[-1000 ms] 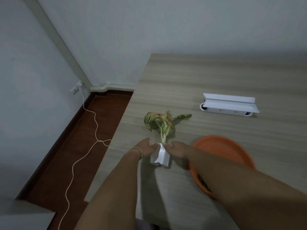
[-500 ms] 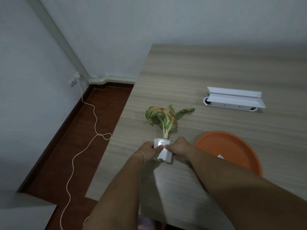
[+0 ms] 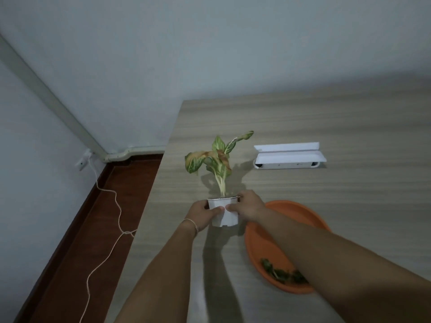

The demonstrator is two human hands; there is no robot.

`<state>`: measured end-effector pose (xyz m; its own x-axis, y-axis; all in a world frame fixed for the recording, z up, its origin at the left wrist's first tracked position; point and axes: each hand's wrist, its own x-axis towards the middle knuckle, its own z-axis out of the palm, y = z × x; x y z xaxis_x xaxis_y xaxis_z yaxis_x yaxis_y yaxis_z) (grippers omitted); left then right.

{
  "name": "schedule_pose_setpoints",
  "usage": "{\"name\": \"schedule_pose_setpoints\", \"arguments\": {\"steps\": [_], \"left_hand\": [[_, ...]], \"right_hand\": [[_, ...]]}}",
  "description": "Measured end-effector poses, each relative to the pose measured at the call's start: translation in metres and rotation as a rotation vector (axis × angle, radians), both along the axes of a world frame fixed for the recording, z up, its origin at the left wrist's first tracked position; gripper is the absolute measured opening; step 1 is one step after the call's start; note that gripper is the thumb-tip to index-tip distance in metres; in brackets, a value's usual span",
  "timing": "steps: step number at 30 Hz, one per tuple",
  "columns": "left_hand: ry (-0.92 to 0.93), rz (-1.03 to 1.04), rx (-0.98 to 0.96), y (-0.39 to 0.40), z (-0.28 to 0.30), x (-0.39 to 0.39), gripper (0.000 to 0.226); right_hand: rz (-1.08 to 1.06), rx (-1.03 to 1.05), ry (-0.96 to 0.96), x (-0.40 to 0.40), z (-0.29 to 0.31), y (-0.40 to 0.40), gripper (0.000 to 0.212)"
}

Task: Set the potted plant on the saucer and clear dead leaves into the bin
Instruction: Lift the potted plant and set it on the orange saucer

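A small white pot (image 3: 224,213) holds a plant (image 3: 215,159) with green, cream and browning leaves. It stands upright near the table's left edge. My left hand (image 3: 202,214) grips the pot's left side and my right hand (image 3: 247,207) grips its right side and rim. An orange saucer (image 3: 261,243) lies on the table just right of the pot, partly hidden under my right forearm. A few dark green leaf scraps (image 3: 278,272) lie in the saucer's near part. No bin is in view.
A white cable box with an open lid (image 3: 289,156) is set into the wooden table (image 3: 338,117) behind the saucer. The table's left edge drops to a dark red floor, where a white cord (image 3: 109,227) runs from a wall socket.
The pot has gone from tilted to upright between my hands. The view has tipped, and leaf scraps in the saucer now show.
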<state>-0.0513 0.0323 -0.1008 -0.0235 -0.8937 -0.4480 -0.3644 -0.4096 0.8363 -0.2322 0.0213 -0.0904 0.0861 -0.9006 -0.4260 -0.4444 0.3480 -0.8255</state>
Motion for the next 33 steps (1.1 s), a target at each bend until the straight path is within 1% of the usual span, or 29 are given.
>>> {"name": "schedule_pose_setpoints", "arguments": {"steps": [5, 8, 11, 12, 15, 16, 19, 26, 28, 30, 33], "left_hand": [[-0.033, -0.088, -0.067, -0.015, 0.013, -0.064, 0.019], [-0.009, -0.132, -0.057, -0.016, 0.005, -0.1, 0.031], [0.014, -0.138, -0.059, -0.013, -0.004, -0.131, 0.037], [0.025, -0.144, -0.056, -0.013, -0.007, -0.14, 0.038], [0.043, -0.149, -0.039, -0.012, -0.015, -0.163, 0.041], [0.041, -0.142, -0.033, -0.012, -0.018, -0.168, 0.042], [0.034, -0.121, -0.024, -0.012, -0.023, -0.181, 0.043], [-0.038, -0.116, -0.026, -0.005, -0.031, -0.19, 0.043], [-0.041, -0.106, -0.022, -0.002, -0.035, -0.192, 0.043], [-0.039, -0.101, -0.017, 0.001, -0.04, -0.191, 0.045], [-0.062, -0.113, -0.02, 0.005, -0.047, -0.189, 0.047]], "right_hand": [[-0.086, -0.095, -0.003, -0.064, 0.007, 0.006, 0.023], [-0.104, -0.132, 0.001, -0.104, 0.007, 0.014, 0.031], [-0.125, -0.129, 0.021, -0.135, 0.003, 0.022, 0.035], [-0.139, -0.128, 0.026, -0.144, -0.001, 0.024, 0.039], [-0.191, -0.128, 0.033, -0.162, -0.012, 0.028, 0.059], [-0.207, -0.129, 0.019, -0.166, -0.015, 0.029, 0.062], [-0.248, -0.137, -0.011, -0.175, -0.02, 0.034, 0.06], [-0.231, -0.169, -0.028, -0.186, -0.037, 0.047, 0.077], [-0.234, -0.181, -0.005, -0.185, -0.038, 0.05, 0.077], [-0.226, -0.177, 0.038, -0.182, -0.039, 0.053, 0.069], [-0.173, -0.166, 0.156, -0.178, -0.037, 0.058, 0.061]]}}
